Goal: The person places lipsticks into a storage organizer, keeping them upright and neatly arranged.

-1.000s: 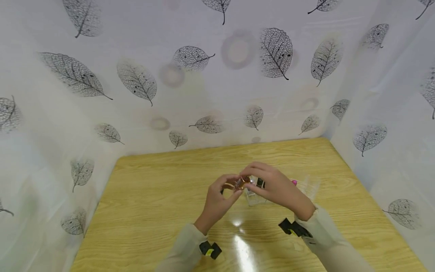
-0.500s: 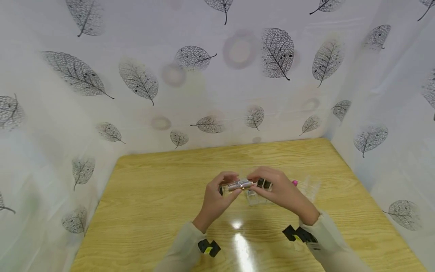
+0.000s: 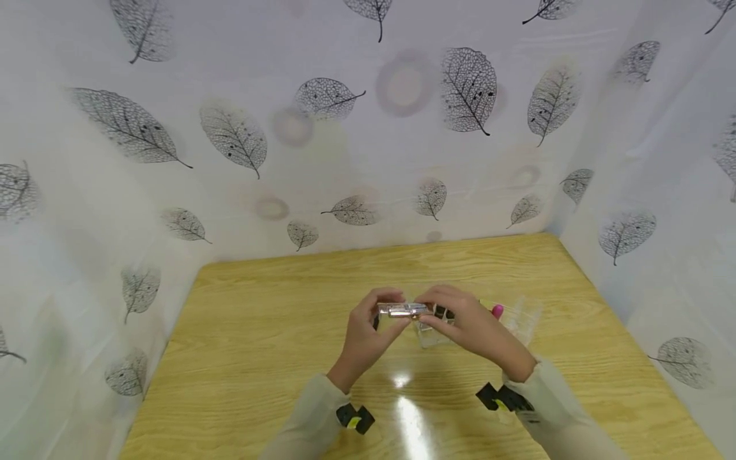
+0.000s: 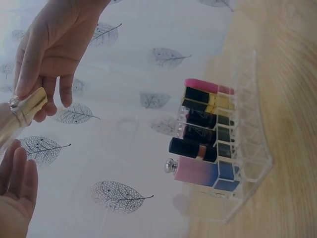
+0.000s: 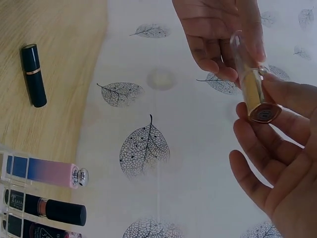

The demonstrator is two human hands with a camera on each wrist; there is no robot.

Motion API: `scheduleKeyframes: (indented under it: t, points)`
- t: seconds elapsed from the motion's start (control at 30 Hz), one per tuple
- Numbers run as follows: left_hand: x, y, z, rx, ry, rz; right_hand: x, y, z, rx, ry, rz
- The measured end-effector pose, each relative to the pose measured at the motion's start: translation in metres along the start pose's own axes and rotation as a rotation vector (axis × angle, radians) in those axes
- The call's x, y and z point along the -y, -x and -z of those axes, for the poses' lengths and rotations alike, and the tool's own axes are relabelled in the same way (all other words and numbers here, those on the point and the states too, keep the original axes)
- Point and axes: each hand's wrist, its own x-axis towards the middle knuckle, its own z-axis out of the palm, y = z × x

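Observation:
A lipstick with a gold base and a clear cap (image 3: pixel 407 310) is held nearly level between both hands above the table. My left hand (image 3: pixel 368 338) pinches its clear end between thumb and fingers. At the gold end, my right hand (image 3: pixel 471 322) grips with thumb and fingertips. In the right wrist view, the lipstick's gold tube (image 5: pixel 254 91) shows a dark reddish base facing the camera. Behind the hands stands a clear plastic holder (image 3: pixel 434 340), partly hidden by the right hand.
Several lipsticks fill the holder: a pink one (image 4: pixel 205 86), black ones, and a pink-to-blue tube (image 4: pixel 198 171) with a silver knob. On the wooden table (image 3: pixel 259 358), left of the holder, lies a black lipstick tube (image 5: pixel 33 74). Leaf-patterned sheeting (image 3: pixel 356 160) encloses the table.
The lipstick has turned from tilted, base toward the head camera, to nearly level across both hands. The hands have shifted only slightly and still hold it.

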Motion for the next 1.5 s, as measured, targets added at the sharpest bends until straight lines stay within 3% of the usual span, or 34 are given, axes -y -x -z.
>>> scheduleKeyframes:
  t: [0.23,0.6,0.9,1.5]
  points:
    - [0.000,0.001,0.001,-0.042,0.063,0.031,-0.003,0.002,-0.008,-0.146,-0.045,0.014]
    - [0.000,-0.005,-0.002,-0.062,0.055,-0.107,-0.004,0.002,-0.018,-0.119,-0.050,0.004]
    - [0.000,-0.004,-0.008,-0.032,0.102,-0.037,-0.004,0.002,-0.023,-0.217,-0.074,-0.011]
    - [-0.007,-0.007,-0.009,-0.046,0.095,0.000,0.000,0.004,-0.026,-0.159,-0.084,-0.074]
